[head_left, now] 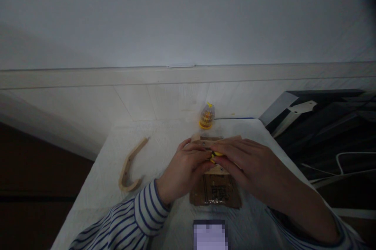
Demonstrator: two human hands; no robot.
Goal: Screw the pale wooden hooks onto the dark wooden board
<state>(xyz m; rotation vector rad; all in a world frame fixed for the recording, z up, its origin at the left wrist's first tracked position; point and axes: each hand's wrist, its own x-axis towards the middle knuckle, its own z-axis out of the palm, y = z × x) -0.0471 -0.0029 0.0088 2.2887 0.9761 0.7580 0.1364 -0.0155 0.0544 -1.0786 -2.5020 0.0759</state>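
Both hands meet over a flat wooden piece (205, 140) lying on a brown cardboard packet (216, 193) on the small white table (100, 179). My left hand (183, 167) has its fingers curled and pinched towards a small yellow part (216, 154). My right hand (239, 160) lies over the same yellow part, fingers closed round it. Most of that part is hidden by the fingers. The left sleeve is white with dark stripes.
A curved wooden piece (131, 165) lies on the table at the left. A small clear bottle with a yellow base (206, 116) stands at the far edge by the wall. Dark objects and a white cable (349, 160) lie to the right. A blurred patch (210, 236) is at the near edge.
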